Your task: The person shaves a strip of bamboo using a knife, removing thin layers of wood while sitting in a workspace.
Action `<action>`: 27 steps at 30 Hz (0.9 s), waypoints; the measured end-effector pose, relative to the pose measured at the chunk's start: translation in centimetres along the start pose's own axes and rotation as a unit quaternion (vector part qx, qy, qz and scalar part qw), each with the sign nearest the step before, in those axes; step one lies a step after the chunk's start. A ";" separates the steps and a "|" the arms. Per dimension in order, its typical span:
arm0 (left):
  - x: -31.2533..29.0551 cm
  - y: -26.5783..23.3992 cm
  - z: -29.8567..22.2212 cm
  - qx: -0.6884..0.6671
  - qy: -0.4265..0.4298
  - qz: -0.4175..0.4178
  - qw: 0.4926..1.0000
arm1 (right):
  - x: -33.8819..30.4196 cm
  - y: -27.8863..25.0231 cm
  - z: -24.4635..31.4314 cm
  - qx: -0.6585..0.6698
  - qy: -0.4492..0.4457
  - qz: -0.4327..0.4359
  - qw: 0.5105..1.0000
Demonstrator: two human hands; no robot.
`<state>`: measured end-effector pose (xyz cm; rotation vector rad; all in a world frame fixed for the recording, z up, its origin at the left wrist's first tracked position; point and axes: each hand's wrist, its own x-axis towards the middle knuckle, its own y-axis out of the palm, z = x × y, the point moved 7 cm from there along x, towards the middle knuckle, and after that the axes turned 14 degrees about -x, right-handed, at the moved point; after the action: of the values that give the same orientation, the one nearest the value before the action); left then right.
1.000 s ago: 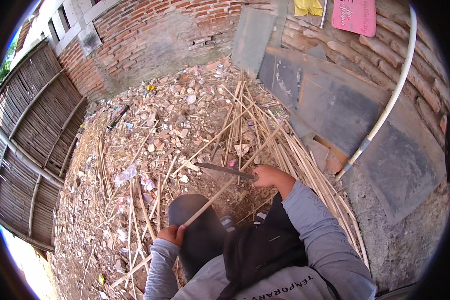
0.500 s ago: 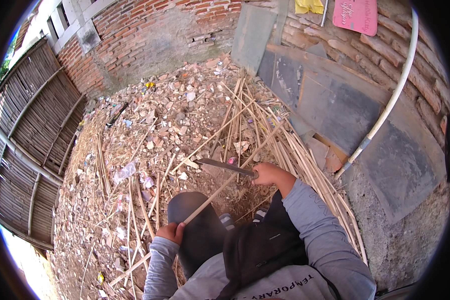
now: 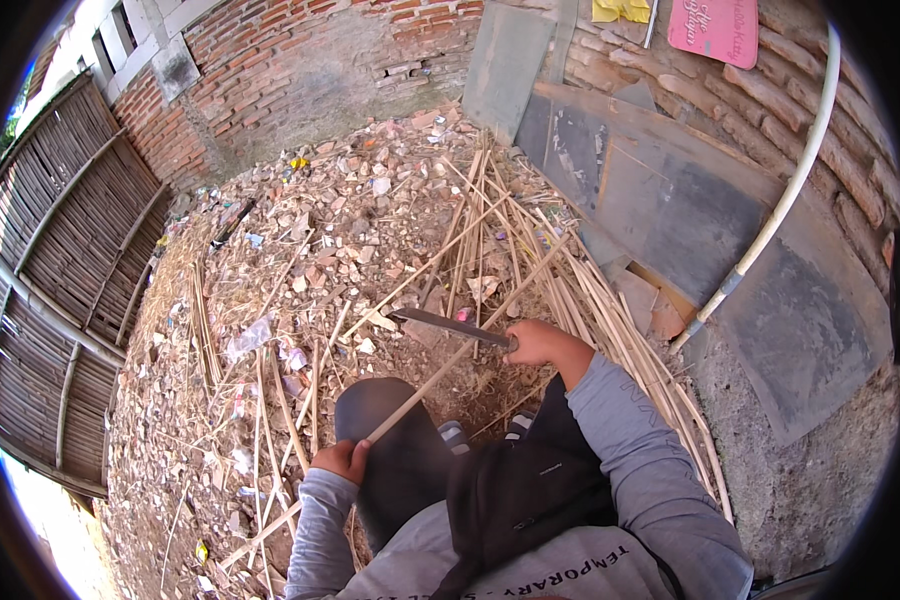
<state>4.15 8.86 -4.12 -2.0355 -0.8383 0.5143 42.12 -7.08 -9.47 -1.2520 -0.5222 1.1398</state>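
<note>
1. The right hand is closed around the handle of a long knife, gripping it just right of centre in the scene.
2. The knife's dark blade runs leftward and slightly away from the hand, its long axis close to level across the view, with the tip pointing left towards the rubble.
3. The left hand is clamped on the near end of a bamboo stick, low and left of the person's knee.
4. The stick's long axis runs diagonally: from the left hand it rises to the far right, passes under the knife blade close to the right hand, and points on towards the dark boards at the wall.
5. Blade and stick cross just left of the right hand; whether the edge bites into the bamboo cannot be told.
6. The two hands are well apart, the left one nearer and lower, the right one farther out.
7. A heap of bamboo strips lies to the right of the hands and fans towards the far wall.
8. Broken brick rubble covers the ground to the far left.
9. A woven bamboo fence stands along the left side.
10. A white pipe leans against the brick wall at the right.
</note>
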 end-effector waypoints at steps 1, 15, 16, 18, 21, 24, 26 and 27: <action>0.0 0.0 0.0 0.002 -0.001 0.001 1.000 | 0.1 0.1 -0.1 -0.002 -0.001 -0.001 1.000; 0.0 0.2 -0.5 -0.008 0.029 -0.010 0.999 | 0.1 0.2 -0.2 -0.002 -0.006 -0.011 1.000; 0.0 0.2 -0.5 -0.008 0.029 -0.007 1.000 | 0.0 0.1 -0.2 -0.003 -0.007 -0.012 1.000; 0.2 0.3 -0.4 -0.009 0.026 0.000 1.000 | -0.1 0.2 -0.2 0.001 -0.003 -0.007 1.000; 0.0 0.0 -0.5 -0.012 0.019 -0.002 1.000 | -0.3 -0.2 0.1 0.001 0.004 0.000 1.000; 0.0 0.1 -0.4 -0.006 0.028 -0.014 0.999 | -0.1 0.0 0.0 -0.003 0.002 -0.010 1.000; 0.0 0.1 -0.4 0.000 0.023 -0.011 1.000 | 0.1 0.2 -0.2 -0.001 -0.005 -0.030 1.000; 0.0 0.1 -0.4 0.002 0.021 -0.009 1.000 | 0.2 0.5 -0.4 0.003 -0.003 -0.022 1.000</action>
<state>4.44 8.64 -3.97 -2.0260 -0.8291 0.4623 42.39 -7.14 -10.13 -1.2268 -0.5486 1.1082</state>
